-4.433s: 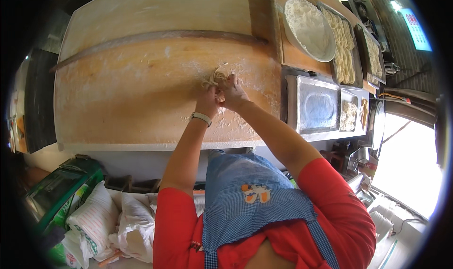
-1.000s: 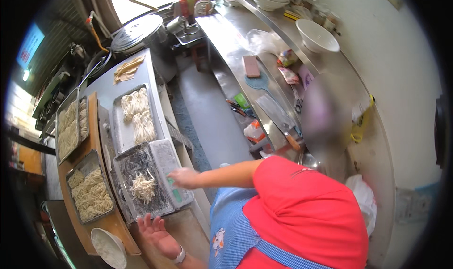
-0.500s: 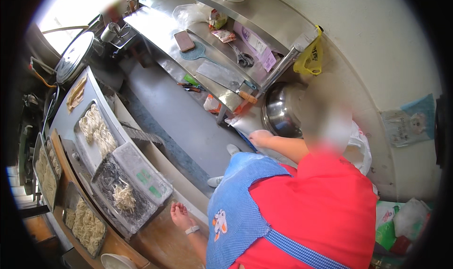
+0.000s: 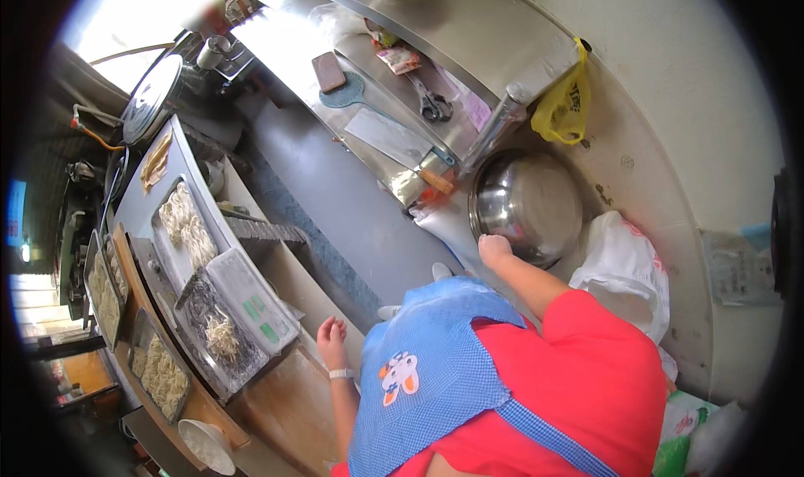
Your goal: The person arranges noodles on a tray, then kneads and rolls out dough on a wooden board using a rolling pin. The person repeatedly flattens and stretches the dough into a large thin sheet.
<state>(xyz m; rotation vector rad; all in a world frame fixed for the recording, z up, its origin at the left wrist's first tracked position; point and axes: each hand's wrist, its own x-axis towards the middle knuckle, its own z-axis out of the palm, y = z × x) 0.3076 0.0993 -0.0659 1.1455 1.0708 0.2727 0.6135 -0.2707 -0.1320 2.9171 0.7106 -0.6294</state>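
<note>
My left hand (image 4: 332, 333), with a pale band at its wrist, hangs beside the wooden worktop's edge, fingers loosely curled and nothing visible in them. Close by, a floury dark tray (image 4: 201, 303) holds a small heap of cut noodles (image 4: 222, 336). A clear plastic box or lid (image 4: 251, 301) with green labels lies over part of that tray. My right hand (image 4: 494, 249) is closed in a fist at the near rim of a large steel bowl (image 4: 544, 194). Whether it touches the rim I cannot tell. Nothing sticks out of the fist.
More noodles fill trays (image 4: 186, 226) on the left. A white bowl (image 4: 205, 445) stands nearby. On the steel table lie a cleaver (image 4: 388, 138), scissors (image 4: 434, 106) and a phone (image 4: 328, 72). A yellow bag (image 4: 563, 104) hangs at its end, above a white plastic bag (image 4: 624, 268).
The view has shifted with my body. My right hand has moved right, closer to the steel bowl, which shows more fully. My left hand has risen slightly, its fingers pointing up more.
</note>
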